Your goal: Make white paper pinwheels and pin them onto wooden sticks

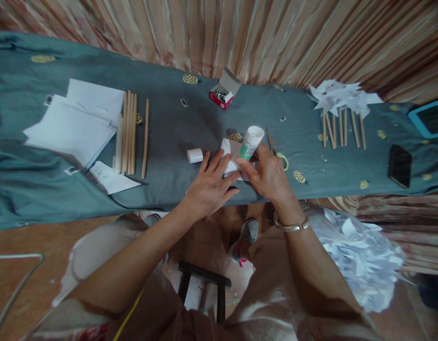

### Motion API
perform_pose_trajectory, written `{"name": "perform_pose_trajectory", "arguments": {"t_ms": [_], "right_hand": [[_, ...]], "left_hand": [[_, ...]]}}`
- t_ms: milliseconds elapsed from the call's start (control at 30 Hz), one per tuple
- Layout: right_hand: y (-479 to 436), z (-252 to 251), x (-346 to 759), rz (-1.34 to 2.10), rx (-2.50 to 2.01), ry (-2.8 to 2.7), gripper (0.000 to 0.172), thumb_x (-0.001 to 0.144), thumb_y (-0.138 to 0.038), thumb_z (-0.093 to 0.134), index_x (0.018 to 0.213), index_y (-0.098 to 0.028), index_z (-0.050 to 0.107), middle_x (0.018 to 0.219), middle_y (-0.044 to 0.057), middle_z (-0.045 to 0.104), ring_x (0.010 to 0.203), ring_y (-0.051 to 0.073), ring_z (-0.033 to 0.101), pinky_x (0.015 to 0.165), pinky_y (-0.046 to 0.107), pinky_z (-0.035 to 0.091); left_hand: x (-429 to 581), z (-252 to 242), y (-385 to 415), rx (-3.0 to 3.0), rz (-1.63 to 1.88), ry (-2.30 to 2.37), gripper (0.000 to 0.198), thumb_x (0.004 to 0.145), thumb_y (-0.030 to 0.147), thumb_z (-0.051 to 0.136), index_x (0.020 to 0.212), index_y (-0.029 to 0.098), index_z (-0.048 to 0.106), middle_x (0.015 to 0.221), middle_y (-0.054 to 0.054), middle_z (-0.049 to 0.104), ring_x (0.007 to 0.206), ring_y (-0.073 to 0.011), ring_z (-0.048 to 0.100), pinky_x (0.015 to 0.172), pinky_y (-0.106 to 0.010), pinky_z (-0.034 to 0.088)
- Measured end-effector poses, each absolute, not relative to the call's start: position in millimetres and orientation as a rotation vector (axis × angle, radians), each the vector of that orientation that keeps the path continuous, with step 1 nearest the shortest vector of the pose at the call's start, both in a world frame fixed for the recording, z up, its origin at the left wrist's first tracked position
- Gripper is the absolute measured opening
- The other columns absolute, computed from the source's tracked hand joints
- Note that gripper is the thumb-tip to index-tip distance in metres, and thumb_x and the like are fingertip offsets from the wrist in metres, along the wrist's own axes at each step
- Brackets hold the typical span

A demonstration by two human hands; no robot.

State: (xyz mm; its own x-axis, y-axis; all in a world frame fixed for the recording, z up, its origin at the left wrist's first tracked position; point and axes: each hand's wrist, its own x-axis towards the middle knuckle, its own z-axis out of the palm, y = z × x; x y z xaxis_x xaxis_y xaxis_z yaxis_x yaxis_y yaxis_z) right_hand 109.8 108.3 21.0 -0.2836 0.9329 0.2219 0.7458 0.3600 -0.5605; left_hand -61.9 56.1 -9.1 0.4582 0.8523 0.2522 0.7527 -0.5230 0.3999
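Note:
My right hand [267, 171] is closed around a white and green glue stick [252, 141], tilted with its lower end at a small folded white paper [227, 150]. Fingers spread, my left hand [212, 184] lies flat over the left part of that paper on the cloth. Just left of my left fingertips lies the white glue cap [195, 156]. Close to the right hand is a pair of scissors [281, 158] with pale green handles. Part of the paper is hidden under both hands.
White paper sheets [73, 121] and wooden sticks [129, 135] lie left on the green cloth. A red box [224, 92] of small metal pieces stands at the back. Paper pinwheels [341, 99], a phone [399, 166] and a blue-framed device [430, 118] are right. Below hangs a bag of paper scraps [361, 258].

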Motion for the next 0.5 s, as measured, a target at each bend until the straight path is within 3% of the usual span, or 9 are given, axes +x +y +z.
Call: {"name": "perform_pose_trajectory", "arguments": {"t_ms": [200,500], "right_hand": [[109.0,22.1,114.0,0.565,-1.451,-2.052,0.034,0.085,-0.055,0.059,0.098,-0.023,0.059,0.086,0.006,0.068,0.076,0.023,0.064,0.072,0.037,0.049],[109.8,13.2,118.0,0.663,-1.455,-1.882,0.028,0.083,-0.05,0.064,0.091,-0.024,0.056,0.076,0.002,0.066,0.067,0.019,0.059,0.066,0.034,0.048]], "left_hand": [[-61.8,-8.9,56.4,2.464,0.623,1.385,0.039,0.09,0.033,0.061,0.126,0.019,0.061,0.148,-0.019,0.043,0.142,-0.0381,0.033,0.114,-0.065,0.023],[-62.5,-9.2,56.3,2.479,0.646,1.373,0.039,0.088,0.032,0.063,0.125,0.019,0.061,0.147,-0.02,0.045,0.141,-0.0388,0.033,0.113,-0.066,0.024]]}}
